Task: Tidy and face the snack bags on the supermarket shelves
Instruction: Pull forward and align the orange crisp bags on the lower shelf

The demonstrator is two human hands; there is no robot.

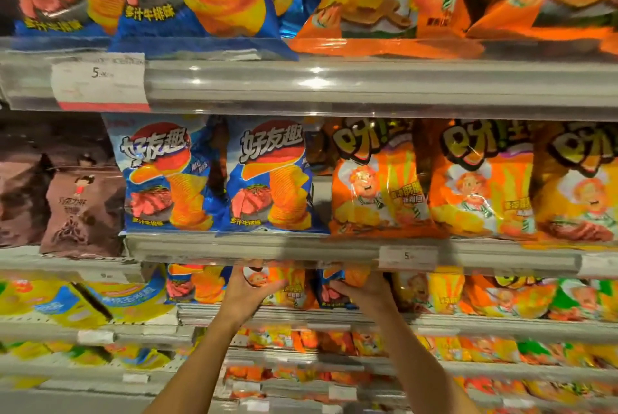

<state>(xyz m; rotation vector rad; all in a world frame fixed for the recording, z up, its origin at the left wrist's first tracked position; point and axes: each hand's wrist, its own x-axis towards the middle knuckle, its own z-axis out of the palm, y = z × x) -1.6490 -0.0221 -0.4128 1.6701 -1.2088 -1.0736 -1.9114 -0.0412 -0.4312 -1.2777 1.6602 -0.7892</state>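
Orange bag (284, 286): upright on third shelf (301, 315), gripped by left hand (245, 293).
Blue bag (329, 293): just beside, right hand (366, 291) holding it.

My left hand (249, 290) grips a glossy orange crisp bag with a cartoon chef (284, 286) on the third shelf down, fingers curled over its front. Just beside it, my right hand (363, 291) holds a shiny blue crisp bag with a steak picture (329, 295). Above them, on the grey metal shelf with a clear plastic lip (267, 248), two upright blue bags (271, 176) stand left of upright orange bags (378, 179); brown pouches (80, 209) sit further left.
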